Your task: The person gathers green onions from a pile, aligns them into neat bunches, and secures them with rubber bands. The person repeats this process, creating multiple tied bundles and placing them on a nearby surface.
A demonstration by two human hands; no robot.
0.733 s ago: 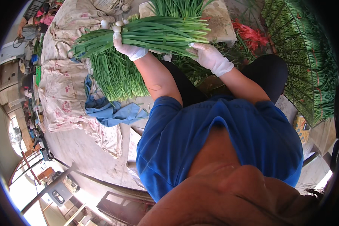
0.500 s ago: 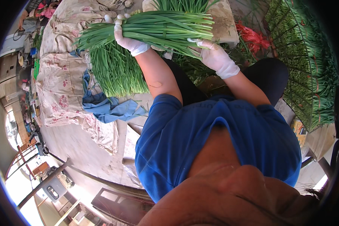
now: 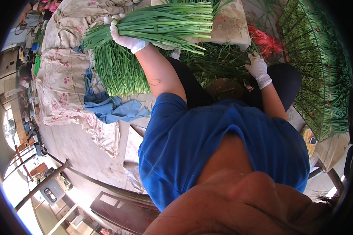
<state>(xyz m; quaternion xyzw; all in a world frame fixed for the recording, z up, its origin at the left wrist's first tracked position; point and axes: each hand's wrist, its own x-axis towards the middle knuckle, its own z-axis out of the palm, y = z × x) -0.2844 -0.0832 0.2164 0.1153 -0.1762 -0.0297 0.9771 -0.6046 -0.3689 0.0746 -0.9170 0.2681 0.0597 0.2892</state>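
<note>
My left hand (image 3: 123,39), in a white glove, is closed around a thick bunch of garlic chives (image 3: 172,23). The bunch lies sideways, leaf tips to the left and pale stem ends to the right. Below it rests a large pile of chives (image 3: 119,72), partly covered by the held bunch. My right hand (image 3: 258,67), also gloved, is apart from the bunch, over my right knee beside loose green trimmings (image 3: 219,58). Its fingers are bent and somewhat apart, with nothing visible in them. Just beyond it lies a tangle of red plastic strips (image 3: 264,41).
A pale block-like surface (image 3: 233,25) bearing more chives stands ahead. Tied chives (image 3: 335,90) are stacked along the right. Flowered cloth (image 3: 62,84) and a blue cloth (image 3: 113,109) lie at the left. A small yellow box (image 3: 310,139) sits at the lower right.
My right hand has left the stem ends and moved right, toward the red strips. The bunch in my left hand has shifted slightly left and away from me.
</note>
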